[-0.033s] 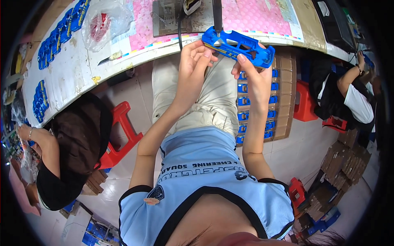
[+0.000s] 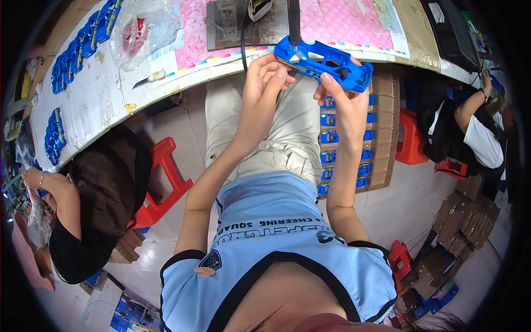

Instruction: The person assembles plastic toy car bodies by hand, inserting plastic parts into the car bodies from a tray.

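Both my hands hold a blue plastic toy car body shell (image 2: 324,60), with window openings and a yellow stripe along its near side. It is tilted down to the right at the table's front edge. My left hand (image 2: 266,83) has its fingers curled at the shell's left end. My right hand (image 2: 344,97) grips the right end, its thumb on the near side and other fingers partly hidden behind. A dark upright rod (image 2: 293,22) comes down over the shell's left end; whether its tip touches the plastic I cannot tell.
Similar blue shells (image 2: 55,135) lie in rows on the white table (image 2: 110,102), near a knife (image 2: 148,78) and a clear plastic bag (image 2: 160,25). A cardboard tray (image 2: 381,149) of blue shells is beside my right leg. Co-workers sit left and right near red stools (image 2: 166,182).
The shell and the fingers of both hands have shifted very slightly to the right. My grip looks the same.
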Tool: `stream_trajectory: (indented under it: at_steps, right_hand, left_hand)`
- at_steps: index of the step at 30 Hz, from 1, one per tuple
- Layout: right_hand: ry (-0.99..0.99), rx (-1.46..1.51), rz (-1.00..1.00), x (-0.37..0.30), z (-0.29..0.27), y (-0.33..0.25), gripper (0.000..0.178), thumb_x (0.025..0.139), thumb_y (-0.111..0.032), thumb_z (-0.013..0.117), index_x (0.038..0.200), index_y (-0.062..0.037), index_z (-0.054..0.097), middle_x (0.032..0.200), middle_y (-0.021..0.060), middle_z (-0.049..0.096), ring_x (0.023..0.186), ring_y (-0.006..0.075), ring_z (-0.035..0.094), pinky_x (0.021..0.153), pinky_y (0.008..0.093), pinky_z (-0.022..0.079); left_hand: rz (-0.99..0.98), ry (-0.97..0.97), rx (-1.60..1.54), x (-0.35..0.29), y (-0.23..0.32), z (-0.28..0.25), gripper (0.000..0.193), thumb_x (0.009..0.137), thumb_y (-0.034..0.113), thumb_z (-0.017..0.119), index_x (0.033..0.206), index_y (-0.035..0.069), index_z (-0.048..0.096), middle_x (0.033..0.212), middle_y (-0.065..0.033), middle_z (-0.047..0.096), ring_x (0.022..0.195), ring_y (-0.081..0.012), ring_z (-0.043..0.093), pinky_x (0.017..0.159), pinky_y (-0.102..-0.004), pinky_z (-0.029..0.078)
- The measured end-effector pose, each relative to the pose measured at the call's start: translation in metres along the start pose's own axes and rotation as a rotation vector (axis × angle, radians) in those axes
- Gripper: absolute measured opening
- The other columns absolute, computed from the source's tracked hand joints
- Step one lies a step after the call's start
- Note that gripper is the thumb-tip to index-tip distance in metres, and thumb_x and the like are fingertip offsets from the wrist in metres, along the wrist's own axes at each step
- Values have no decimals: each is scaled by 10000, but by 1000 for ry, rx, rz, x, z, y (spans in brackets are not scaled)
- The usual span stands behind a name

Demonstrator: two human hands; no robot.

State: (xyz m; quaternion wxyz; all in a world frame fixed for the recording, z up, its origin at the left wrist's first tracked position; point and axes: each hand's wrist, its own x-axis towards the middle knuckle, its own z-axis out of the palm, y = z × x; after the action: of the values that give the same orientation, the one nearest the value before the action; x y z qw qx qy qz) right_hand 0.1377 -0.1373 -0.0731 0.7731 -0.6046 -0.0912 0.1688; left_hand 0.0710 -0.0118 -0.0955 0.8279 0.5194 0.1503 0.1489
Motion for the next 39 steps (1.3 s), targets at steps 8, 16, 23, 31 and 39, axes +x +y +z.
stream_trajectory:
  at_steps: [8,16,23,31,39]
  right_hand:
    - [54,-409,-292,2,1,-13,529,649,-2,711,1110,13,452,924,72,564,680,84,549,578,192,449]
    - [-5,-517,-454,1,11,-28,585,568,-20,738,1097,4,488,914,55,576,598,34,493,538,166,413]
    - [-7,-537,-471,-3,10,-30,577,556,-46,750,1080,-13,512,844,30,585,558,42,489,514,165,408]
    - [9,-528,-498,-2,7,-27,570,558,-55,754,1074,-16,515,830,37,574,555,42,507,496,166,413]
    - [17,-560,-511,-2,8,-29,576,555,-52,757,1074,-14,511,842,42,572,552,48,513,498,170,419]
  left_hand:
    - [-32,-61,-23,3,5,-6,432,878,244,414,1211,-30,405,904,-33,451,805,-91,423,704,-201,334]
    - [0,-117,-75,5,5,-8,558,848,310,364,1229,-97,360,891,-52,415,817,-121,390,740,-234,308]
    - [-19,-115,-120,0,5,-8,588,827,319,380,1234,-104,353,869,-45,407,798,-117,383,721,-227,300]
    - [-19,-108,-107,3,6,-3,605,818,323,385,1240,-109,341,864,-45,413,785,-116,380,711,-227,296]
    - [8,-132,-186,4,4,-3,455,848,194,369,1231,-51,388,847,-21,400,770,-90,367,690,-208,291]
